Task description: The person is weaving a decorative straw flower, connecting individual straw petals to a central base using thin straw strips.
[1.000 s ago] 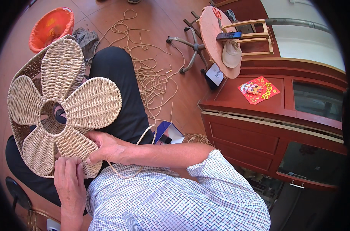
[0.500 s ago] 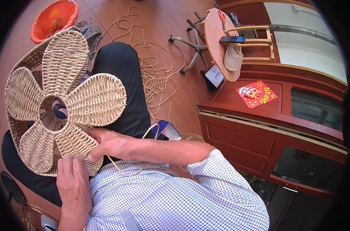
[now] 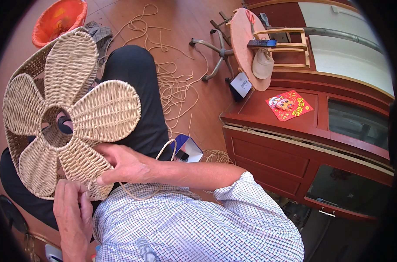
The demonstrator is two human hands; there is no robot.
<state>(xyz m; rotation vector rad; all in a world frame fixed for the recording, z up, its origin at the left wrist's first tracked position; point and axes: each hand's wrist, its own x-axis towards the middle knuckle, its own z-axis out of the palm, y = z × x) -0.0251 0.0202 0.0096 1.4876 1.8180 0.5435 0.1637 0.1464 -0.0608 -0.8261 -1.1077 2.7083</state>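
Note:
A flower-shaped woven rope basket (image 3: 107, 111) rests across my lap, with broad petals around a round central opening. My right hand (image 3: 128, 163) is closed on its lower right petal, thumb on the front face and fingers partly hidden behind. At that petal's lower left edge, my left hand (image 3: 72, 214) has its fingers curled together. Whatever those fingertips pinch is hidden. A loose length of cord (image 3: 139, 197) loops from near the petal under my right forearm and up beside it.
Tangled cord (image 3: 174, 87) lies on the tiled floor beyond my knee. An orange-lined bin (image 3: 59, 24) stands far left. To the right are a round pink-topped stool (image 3: 242, 52) with scissors and a cap on it, a blue-and-white box (image 3: 189, 150), and a red cabinet (image 3: 268, 153).
My left hand has shifted a little left and down along the petal's edge. My right hand keeps its hold. The whole scene sits slightly further left in the picture.

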